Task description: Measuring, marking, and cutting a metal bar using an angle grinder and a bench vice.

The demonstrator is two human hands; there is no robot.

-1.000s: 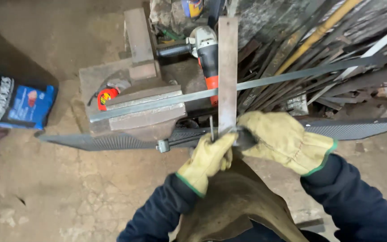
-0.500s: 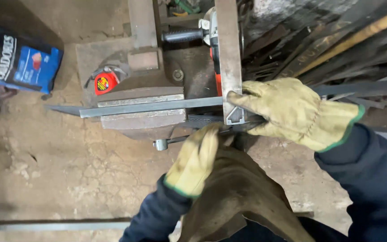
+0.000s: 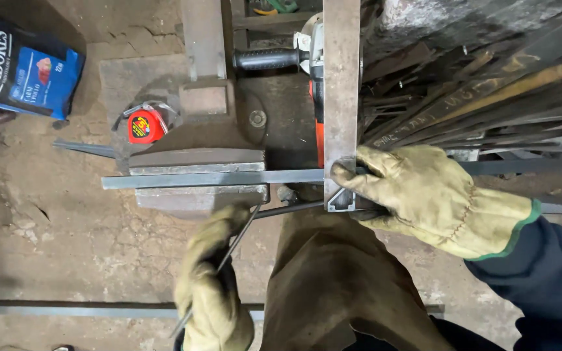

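Pressing a steel square [image 3: 341, 97] against the flat bar [image 3: 216, 178] clamped in the vise [image 3: 196, 175], the right hand [image 3: 424, 195] grips closed — left hand [image 3: 213, 292] clasps a thin scribe [image 3: 229, 250]; tape measure [image 3: 146, 125] and angle grinder [image 3: 294, 62] crowd behind.

One head view looks steeply down from close above onto the vise [image 3: 196, 175] and the floor [image 3: 53, 253].

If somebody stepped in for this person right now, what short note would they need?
Right hand: gloved, pressing the steel square against the flat bar.
Left hand: gloved, holding a thin scriber, tip raised near the vise handle.
Flat bar: clamped level in the bench vise.
Tape measure: beside the vise.
Done: bar clamped, square set.
Left: no scribed line can be made out.
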